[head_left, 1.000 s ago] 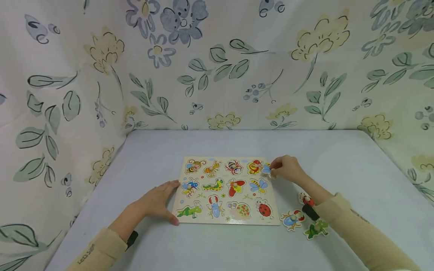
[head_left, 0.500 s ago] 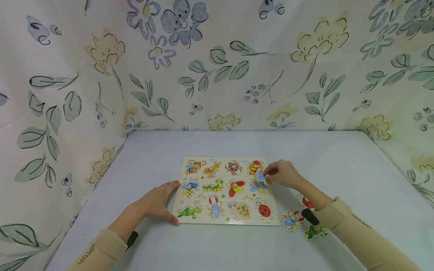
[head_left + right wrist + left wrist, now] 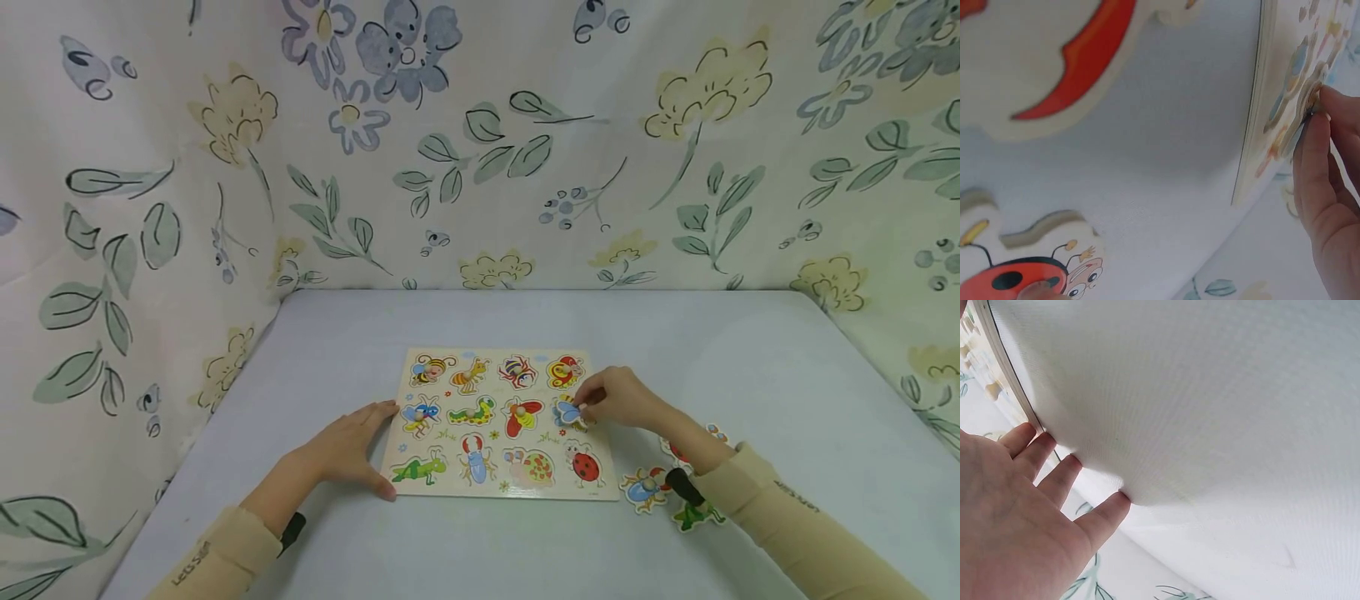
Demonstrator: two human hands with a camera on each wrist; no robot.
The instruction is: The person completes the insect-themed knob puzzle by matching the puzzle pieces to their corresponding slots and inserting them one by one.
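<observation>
My right hand (image 3: 621, 400) pinches a blue-winged insect puzzle piece (image 3: 567, 414) by its knob. The piece lies over the matching picture at the right of the middle row on the wooden peg puzzle board (image 3: 450, 490). In the right wrist view, thumb and fingertips meet on this piece (image 3: 1302, 115), close against the board's face. My left hand (image 3: 348, 450) rests at the board's left edge, thumb near the front corner and fingers spread. The left wrist view shows its fingertips (image 3: 1041, 440) right at the board's edge.
Right of the board lie a loose beetle piece (image 3: 641, 492), a grasshopper piece (image 3: 693, 515), a ladybug piece (image 3: 1016, 278) and a snail piece (image 3: 717, 433), partly behind the right forearm. Several knobbed insects sit in the upper rows. A floral cloth (image 3: 480, 208) stands behind the table.
My right hand has carried the blue-winged piece from the board's upper right corner down and left onto the matching picture. The left hand has stayed still.
</observation>
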